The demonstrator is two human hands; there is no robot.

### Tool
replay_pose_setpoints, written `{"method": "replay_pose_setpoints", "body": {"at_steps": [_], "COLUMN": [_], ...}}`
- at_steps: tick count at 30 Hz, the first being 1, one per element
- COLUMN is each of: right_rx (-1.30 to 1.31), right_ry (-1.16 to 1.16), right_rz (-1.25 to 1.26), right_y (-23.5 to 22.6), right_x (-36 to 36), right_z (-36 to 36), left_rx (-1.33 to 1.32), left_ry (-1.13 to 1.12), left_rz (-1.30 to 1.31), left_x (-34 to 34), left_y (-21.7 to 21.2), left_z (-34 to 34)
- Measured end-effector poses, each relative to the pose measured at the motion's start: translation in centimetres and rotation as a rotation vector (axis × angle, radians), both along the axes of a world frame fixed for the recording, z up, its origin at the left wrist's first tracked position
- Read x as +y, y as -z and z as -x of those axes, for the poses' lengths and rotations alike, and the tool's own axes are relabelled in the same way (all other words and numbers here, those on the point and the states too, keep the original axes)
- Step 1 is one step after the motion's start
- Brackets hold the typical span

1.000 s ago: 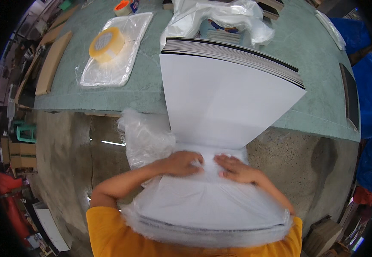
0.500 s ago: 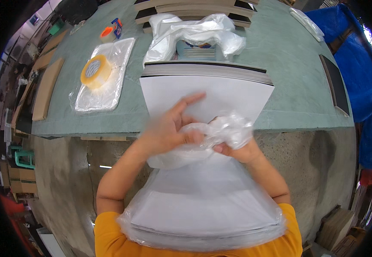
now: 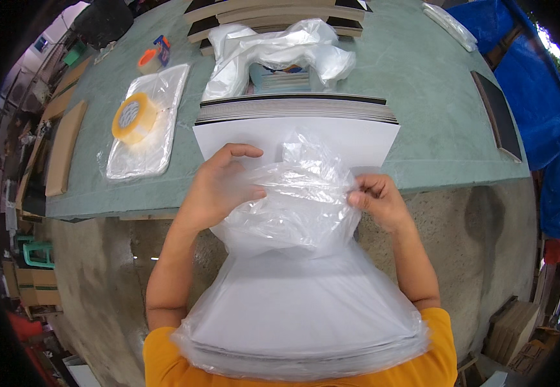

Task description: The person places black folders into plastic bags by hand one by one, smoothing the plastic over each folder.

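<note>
A thick stack of white sheets (image 3: 296, 138) runs from the green table down to my chest. A clear plastic bag (image 3: 299, 213) covers its near half and bunches up in the middle. My left hand (image 3: 219, 187) grips the bag's crumpled left side, fingers curled over the plastic. My right hand (image 3: 378, 200) pinches the bag's right edge. The stack's far end lies bare on the table, its layered edge showing dark and light lines.
A yellow tape roll (image 3: 135, 117) lies on a flat clear bag (image 3: 148, 129). Behind the stack lies a crumpled white bag (image 3: 273, 48) over printed items, with dark boards (image 3: 280, 9) beyond. The green table (image 3: 435, 116) ends over a concrete floor (image 3: 486, 232).
The view has moved closer over the stack. Both hands have drawn the bunched bag a little toward me and apart, the left hand now lower on the bag's left side.
</note>
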State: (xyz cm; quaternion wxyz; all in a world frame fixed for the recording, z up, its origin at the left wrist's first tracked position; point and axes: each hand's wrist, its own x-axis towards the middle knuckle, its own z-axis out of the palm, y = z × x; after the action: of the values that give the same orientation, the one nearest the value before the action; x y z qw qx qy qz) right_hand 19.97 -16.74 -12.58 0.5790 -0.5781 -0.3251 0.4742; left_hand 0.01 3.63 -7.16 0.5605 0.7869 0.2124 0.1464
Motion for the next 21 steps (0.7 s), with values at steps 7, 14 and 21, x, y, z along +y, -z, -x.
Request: {"method": "replay_pose_setpoints", "body": {"at_steps": [7,14,21], "right_rx": [-0.234,0.443,0.126], "right_ry": [0.095,0.462,0.079], "right_rz": [0.171,0.199,-0.066], "right_y": [0.3,-0.8,-0.9], "right_x": [0.1,3.2,2.0], "right_z": [0.7,5.0,3.2], "left_rx": [-0.011,0.027,0.033], "left_ry": [-0.137,0.127,0.204], "left_rz": [-0.625,0.123,-0.063], "left_x": [-3.5,-6.5,-5.6], "left_y": [-1.4,2.5,2.9], "left_z": [0.0,-3.5,-2.5]}}
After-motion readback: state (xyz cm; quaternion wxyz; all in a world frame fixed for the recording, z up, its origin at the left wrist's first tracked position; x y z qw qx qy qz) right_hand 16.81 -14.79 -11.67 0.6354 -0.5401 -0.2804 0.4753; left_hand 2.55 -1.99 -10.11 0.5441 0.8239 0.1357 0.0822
